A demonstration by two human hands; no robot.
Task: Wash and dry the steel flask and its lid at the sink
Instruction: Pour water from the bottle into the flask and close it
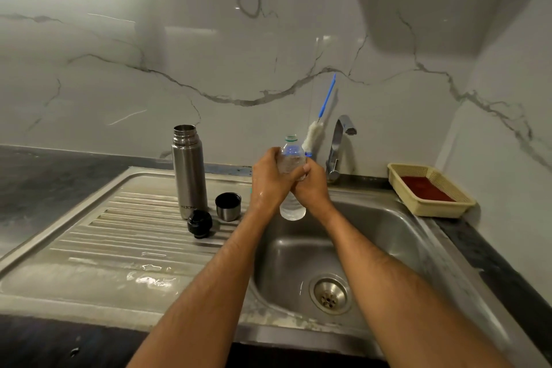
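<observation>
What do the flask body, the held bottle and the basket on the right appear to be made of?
Flask: brushed steel, going by its grey metallic sheen. Bottle, gripped by the left hand and right hand: clear thin plastic, see-through. Basket: probably cream woven-look plastic, judging by its fine mesh walls.

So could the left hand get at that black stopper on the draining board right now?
Probably yes, once freed. The left hand grips the plastic bottle together with the right hand. The black stopper lies uncovered on the draining board, nothing between.
</observation>
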